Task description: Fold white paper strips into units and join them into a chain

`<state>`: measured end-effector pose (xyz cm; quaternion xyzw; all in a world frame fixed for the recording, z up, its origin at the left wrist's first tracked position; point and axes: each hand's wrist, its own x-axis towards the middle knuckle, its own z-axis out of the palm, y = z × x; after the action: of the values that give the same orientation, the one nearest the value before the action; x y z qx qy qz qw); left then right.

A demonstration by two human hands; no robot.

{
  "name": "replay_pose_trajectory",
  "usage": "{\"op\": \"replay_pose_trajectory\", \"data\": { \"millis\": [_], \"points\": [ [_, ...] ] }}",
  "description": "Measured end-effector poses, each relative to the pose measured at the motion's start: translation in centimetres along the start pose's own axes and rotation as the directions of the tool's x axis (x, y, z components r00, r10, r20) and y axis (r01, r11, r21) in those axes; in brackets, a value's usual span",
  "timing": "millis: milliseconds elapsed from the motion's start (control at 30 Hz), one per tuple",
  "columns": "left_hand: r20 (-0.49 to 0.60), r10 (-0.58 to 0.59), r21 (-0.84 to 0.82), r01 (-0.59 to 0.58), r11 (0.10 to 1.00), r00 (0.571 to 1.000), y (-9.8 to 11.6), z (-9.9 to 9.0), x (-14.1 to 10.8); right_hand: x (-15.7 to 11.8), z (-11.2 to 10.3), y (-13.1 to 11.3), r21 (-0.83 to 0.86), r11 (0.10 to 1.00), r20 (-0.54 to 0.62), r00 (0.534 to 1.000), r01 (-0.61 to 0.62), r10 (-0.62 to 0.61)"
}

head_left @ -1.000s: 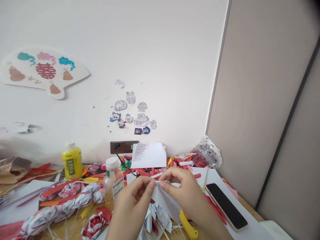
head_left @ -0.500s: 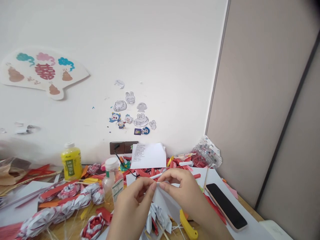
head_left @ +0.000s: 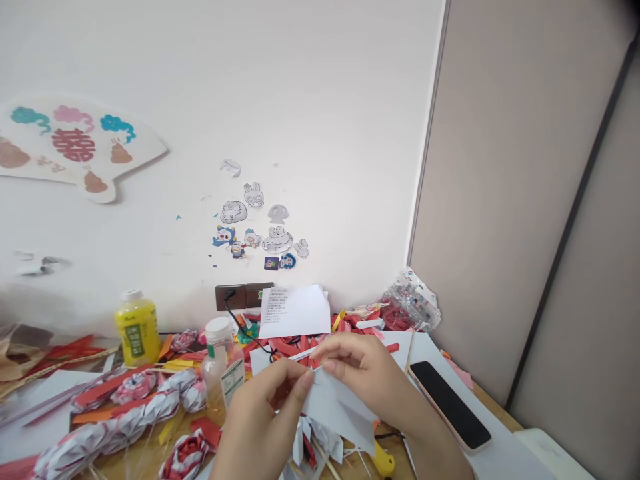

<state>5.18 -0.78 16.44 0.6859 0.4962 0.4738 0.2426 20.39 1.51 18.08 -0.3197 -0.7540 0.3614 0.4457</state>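
A white sheet of paper [head_left: 343, 410] hangs from the fingertips of both hands, its lower part falling at a slant. My left hand [head_left: 273, 413] pinches its upper left edge between thumb and fingers. My right hand [head_left: 365, 380] grips the top edge just beside, thumb in front and fingers curled behind. Below the paper lies a bunch of folded white paper pieces [head_left: 320, 440] with thin sticks. A yellow-handled tool [head_left: 384, 460] shows partly under the sheet, its other end hidden.
Left stand a clear bottle with a white cap [head_left: 220, 373] and a yellow bottle [head_left: 137, 330]. Rolled red-and-white paper flowers [head_left: 185, 453] and a twisted paper garland [head_left: 110, 430] lie near. A phone [head_left: 450, 403] rests at right; a written sheet [head_left: 295, 310] leans against the wall.
The white paper has swung out to the right and spreads wider, covering more of the yellow-handled tool. Both hands stay pinched together on it. The view has shifted slightly right.
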Motion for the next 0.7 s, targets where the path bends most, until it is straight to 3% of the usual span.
{"op": "replay_pose_trajectory", "data": {
  "millis": [200, 333, 433, 500, 600, 700],
  "points": [
    [-0.001, -0.061, -0.081, 0.06, 0.995, 0.998, -0.6, 0.2, 0.3, -0.2, -0.6, -0.3, -0.168, 0.985, -0.052, 0.998, -0.031, 0.022],
    [0.012, 0.051, 0.07, -0.052, 0.996, 0.999, -0.8, 0.3, 0.3, 0.1, 0.1, 0.1, -0.374, 0.916, -0.021, 0.986, 0.143, -0.163],
    [0.026, 0.125, 0.188, -0.128, 0.974, 0.992, -0.9, 0.2, 0.3, 0.3, 0.7, 0.6, -0.534, 0.783, 0.076, 0.94, 0.32, -0.332],
    [-0.011, 0.108, 0.192, -0.103, 0.976, 0.994, -1.0, 0.1, 0.5, 0.2, 0.9, 0.6, -0.618, 0.697, 0.048, 0.903, 0.363, -0.428],
    [-0.092, -0.042, -0.007, 0.041, 0.999, 0.995, -1.5, 0.0, 1.0, -0.2, 0.9, 0.4, -0.705, 0.601, 0.014, 0.854, 0.377, -0.519],
    [-0.091, -0.187, -0.338, 0.146, 0.93, 0.978, -1.8, 0.0, 1.3, -0.4, 0.9, 0.4, -0.727, 0.524, 0.161, 0.852, 0.444, -0.498]
  ]
}}
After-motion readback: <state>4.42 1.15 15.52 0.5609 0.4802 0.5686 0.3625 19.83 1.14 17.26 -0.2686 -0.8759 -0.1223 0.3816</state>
